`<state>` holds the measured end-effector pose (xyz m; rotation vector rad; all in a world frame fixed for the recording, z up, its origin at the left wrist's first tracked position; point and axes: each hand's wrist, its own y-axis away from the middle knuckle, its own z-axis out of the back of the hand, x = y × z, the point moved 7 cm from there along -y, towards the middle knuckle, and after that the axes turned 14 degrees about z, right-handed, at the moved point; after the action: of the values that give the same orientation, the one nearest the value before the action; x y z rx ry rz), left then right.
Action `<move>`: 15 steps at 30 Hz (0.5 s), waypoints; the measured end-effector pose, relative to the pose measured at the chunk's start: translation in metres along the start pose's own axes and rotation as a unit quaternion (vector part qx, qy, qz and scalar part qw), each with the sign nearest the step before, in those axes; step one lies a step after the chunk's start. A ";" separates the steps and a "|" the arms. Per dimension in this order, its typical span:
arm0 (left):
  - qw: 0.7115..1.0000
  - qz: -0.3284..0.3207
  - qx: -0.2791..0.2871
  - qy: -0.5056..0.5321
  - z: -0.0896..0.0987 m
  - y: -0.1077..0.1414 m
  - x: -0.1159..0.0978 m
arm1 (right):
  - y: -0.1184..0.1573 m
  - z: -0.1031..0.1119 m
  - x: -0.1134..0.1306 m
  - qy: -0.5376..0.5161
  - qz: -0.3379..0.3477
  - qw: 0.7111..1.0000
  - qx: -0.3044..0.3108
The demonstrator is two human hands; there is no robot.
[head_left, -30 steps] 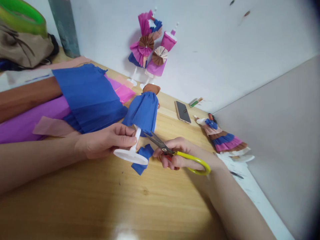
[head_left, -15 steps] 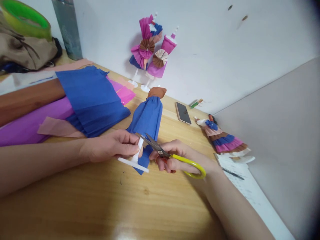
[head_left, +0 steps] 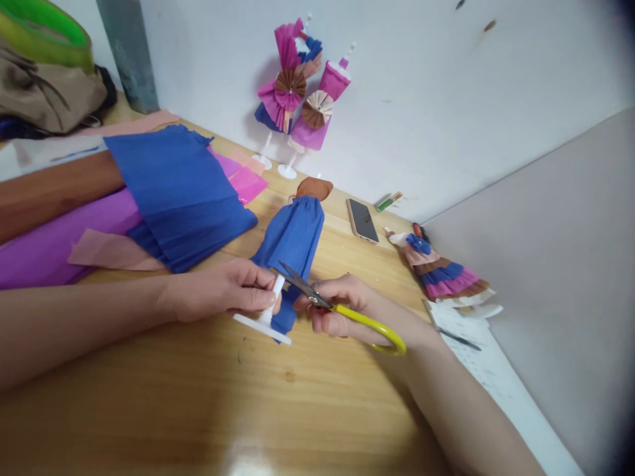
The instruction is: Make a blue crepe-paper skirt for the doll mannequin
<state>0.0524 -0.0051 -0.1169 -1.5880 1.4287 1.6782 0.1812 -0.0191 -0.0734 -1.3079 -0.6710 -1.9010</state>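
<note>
My left hand (head_left: 248, 291) is closed round the white stem of a small dress stand (head_left: 268, 322), whose flat round base tilts toward me. The stand wears a blue paper skirt (head_left: 292, 231) with a brown paper top (head_left: 314, 189). In my right hand (head_left: 342, 301) is a pair of scissors (head_left: 367, 320) with yellow handles. Their dark blades are slightly apart and lie at the skirt's lower edge, close to my left fingertips. A blue paper flap (head_left: 284, 319) hangs behind the stem. Whether the blades touch the paper I cannot tell.
Blue paper sheets (head_left: 173, 192) lie at the left over brown and purple ones. Two dressed stands (head_left: 312, 122) lean near the wall. A phone (head_left: 362, 220), a layered paper dress (head_left: 441, 268) and a pen (head_left: 459, 339) on white paper lie to the right.
The blue flap under the skirt now hangs less far below the stand's base. My right hand and scissors have shifted slightly left; the left hand keeps its hold.
</note>
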 end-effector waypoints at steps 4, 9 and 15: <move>1.000 0.007 0.005 0.012 -0.001 0.000 0.001 | -0.001 0.001 0.002 0.000 0.010 1.000 0.000; 0.999 0.018 0.003 0.028 0.000 -0.001 0.002 | -0.001 0.002 0.001 0.008 0.023 1.000 0.002; 0.999 0.021 0.010 0.025 -0.001 -0.001 0.004 | -0.001 0.002 0.002 0.001 0.028 1.000 -0.002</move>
<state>0.0531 -0.0064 -0.1206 -1.6096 1.5093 1.6526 0.1809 -0.0176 -0.0708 -1.3132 -0.6230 -1.8603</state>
